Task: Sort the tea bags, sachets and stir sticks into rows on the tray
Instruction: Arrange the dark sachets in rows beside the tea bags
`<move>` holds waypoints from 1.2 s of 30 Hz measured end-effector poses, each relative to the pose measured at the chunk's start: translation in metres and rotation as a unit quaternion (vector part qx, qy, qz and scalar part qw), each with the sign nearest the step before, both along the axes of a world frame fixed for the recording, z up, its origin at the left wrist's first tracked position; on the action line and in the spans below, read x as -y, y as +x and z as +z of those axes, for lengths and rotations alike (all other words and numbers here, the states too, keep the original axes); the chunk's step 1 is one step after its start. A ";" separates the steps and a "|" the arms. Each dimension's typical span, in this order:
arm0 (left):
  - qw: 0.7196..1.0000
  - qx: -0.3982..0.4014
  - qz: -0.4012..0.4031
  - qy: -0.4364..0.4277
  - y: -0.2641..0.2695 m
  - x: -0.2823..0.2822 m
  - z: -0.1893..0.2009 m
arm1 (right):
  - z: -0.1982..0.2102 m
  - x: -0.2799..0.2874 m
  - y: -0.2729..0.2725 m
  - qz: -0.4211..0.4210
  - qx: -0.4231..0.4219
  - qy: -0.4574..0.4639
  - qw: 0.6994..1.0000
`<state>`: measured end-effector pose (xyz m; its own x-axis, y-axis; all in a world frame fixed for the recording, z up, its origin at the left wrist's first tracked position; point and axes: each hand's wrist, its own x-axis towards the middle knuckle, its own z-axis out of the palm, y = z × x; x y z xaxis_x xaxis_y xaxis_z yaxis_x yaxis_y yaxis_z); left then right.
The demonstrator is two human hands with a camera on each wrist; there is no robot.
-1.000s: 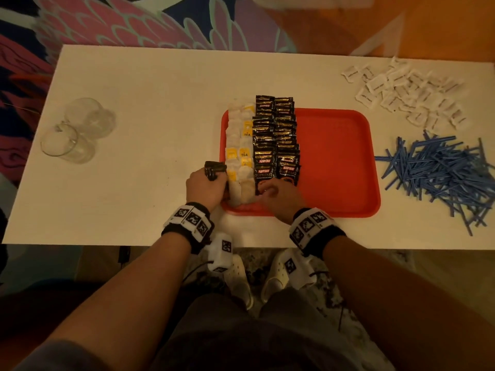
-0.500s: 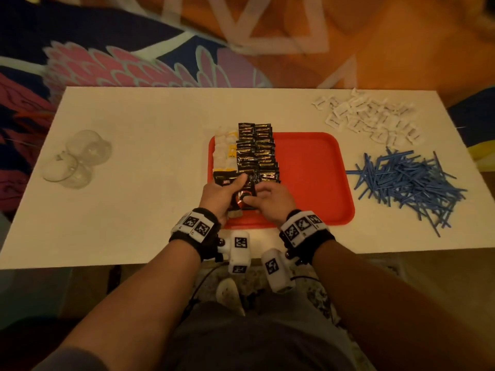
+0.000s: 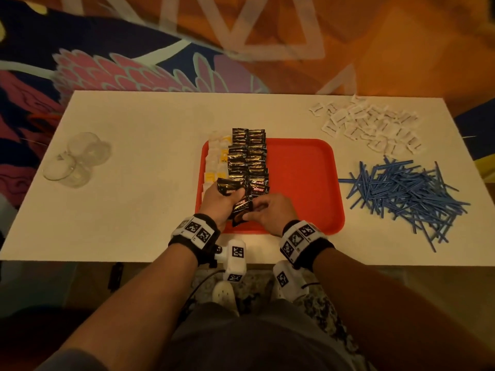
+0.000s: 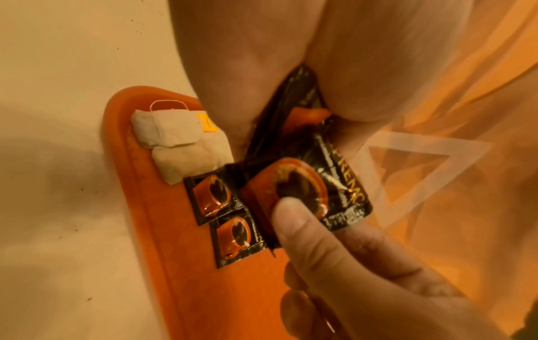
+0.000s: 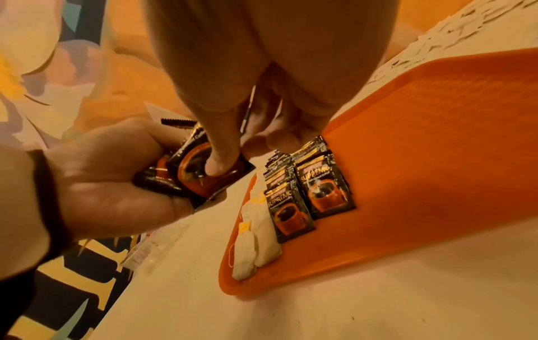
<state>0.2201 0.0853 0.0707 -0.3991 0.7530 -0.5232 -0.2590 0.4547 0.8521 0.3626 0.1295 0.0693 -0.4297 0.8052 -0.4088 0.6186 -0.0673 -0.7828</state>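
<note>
Holding a small stack of black coffee sachets [image 3: 232, 193] above the near-left corner of the red tray [image 3: 302, 183], the left hand [image 3: 218, 206] is curled round them, while the right hand [image 3: 269, 211] pinches the top sachet [image 4: 308, 193] by its lower end, thumb pressed on the printed cup. A second ago both hands lay low at the tray's near edge, the left closed on a dark bundle beside the tea bags; half a second ago they had met over the sachet rows. Now the stack is lifted clear and one sachet is being peeled off it — dealing has resumed, I judge, not tidying.

On the tray, two columns of laid sachets [image 3: 247, 159] run from the far rim towards the person, overlapping like tiles, with a column of tea bags [image 3: 215, 162] just to their left against the tray's left wall. The right wrist view shows the nearest laid sachets [image 5: 308, 202] flat and face up, tea bags [image 5: 256, 239] beside them reaching closer to the near rim.

So the sachet rows look nearly full, and the peeled sachet probably belongs at their near end. The tray's right half is bare. Outward on the white table [image 3: 150, 145], the white packets [image 3: 369, 127] and the blue stir sticks [image 3: 404, 194] lie in loose heaps to the right — untouched, well apart from the hands. Clear glasses [image 3: 77, 159] lie at the far left.
</note>
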 end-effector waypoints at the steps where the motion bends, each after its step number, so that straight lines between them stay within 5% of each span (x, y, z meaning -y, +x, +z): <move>1: 1.000 -0.004 0.007 -0.004 0.001 0.000 -0.001 | -0.002 0.000 0.001 0.006 0.001 -0.009 1.000; 8: 0.991 -0.119 0.049 -0.040 -0.014 0.006 -0.018 | -0.020 -0.003 -0.003 0.016 0.025 -0.040 0.999; 14: 0.980 0.027 0.170 -0.097 -0.040 0.021 -0.028 | -0.052 -0.010 -0.009 -0.030 0.072 -0.066 0.995; 18: 0.972 0.049 0.196 -0.120 -0.055 0.037 -0.033 | -0.072 -0.012 -0.021 -0.066 0.090 -0.086 0.990; 29: 0.978 0.018 0.165 -0.130 -0.077 0.061 -0.043 | -0.093 -0.018 -0.041 -0.121 0.132 -0.069 0.981; 36: 0.984 0.002 0.129 -0.123 -0.071 0.060 -0.049 | -0.092 -0.014 -0.041 -0.084 0.161 -0.046 0.982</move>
